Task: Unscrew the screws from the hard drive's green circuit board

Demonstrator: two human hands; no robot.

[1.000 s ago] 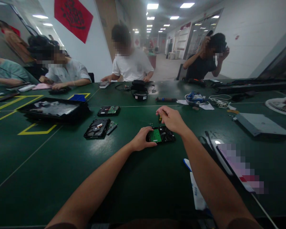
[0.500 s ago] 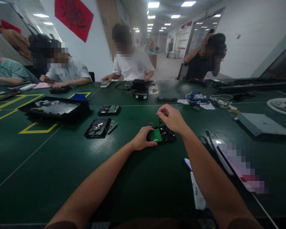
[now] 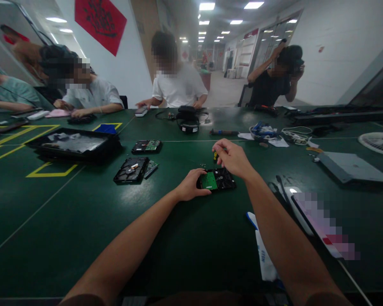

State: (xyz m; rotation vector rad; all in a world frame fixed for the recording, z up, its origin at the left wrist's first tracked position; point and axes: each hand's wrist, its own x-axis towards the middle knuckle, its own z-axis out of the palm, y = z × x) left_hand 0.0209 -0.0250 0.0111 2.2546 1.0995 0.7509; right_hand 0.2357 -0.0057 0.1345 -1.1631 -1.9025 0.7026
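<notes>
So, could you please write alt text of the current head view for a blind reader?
The left hand holds one end of a black hard drive with a green circuit board on a table, while the right hand holds a yellow-and-black tool at its far edge. Small pieces lie beyond; two more drives lie to the left; people sit opposite.

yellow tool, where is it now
Head view, just right of centre: the tool is in the right hand, by the black drive that the left hand holds.
</notes>
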